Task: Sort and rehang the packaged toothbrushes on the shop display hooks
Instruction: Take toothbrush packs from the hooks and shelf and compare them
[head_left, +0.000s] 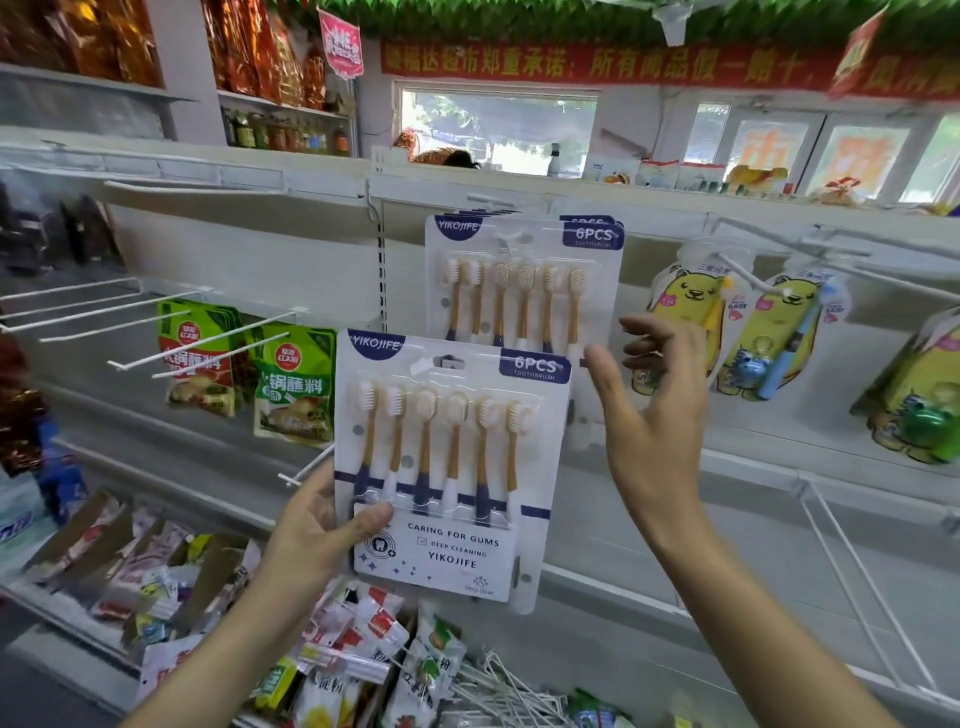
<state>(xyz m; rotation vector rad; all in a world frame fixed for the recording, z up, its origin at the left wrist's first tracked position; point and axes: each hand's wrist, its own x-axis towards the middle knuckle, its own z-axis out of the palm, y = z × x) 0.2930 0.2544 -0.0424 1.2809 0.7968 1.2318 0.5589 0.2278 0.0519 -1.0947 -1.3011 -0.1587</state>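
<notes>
Mid-rehang, I'd say: left hand (317, 535) pinches a six-brush toothbrush pack (447, 467) by its lower left corner, below the hung packs (524, 280). Right hand (654, 410) hovers spread, holding nothing. Next: line its hang slot (449, 362) onto that hook.

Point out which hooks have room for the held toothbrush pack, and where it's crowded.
Free: the bare hooks upper left, beside the sauce packets. Crowded: the hook carrying hung packs, the bear packs to the right, and the bin below.

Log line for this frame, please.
left hand: holds toothbrush pack | right hand: open, empty | hung packs: on hook
</notes>
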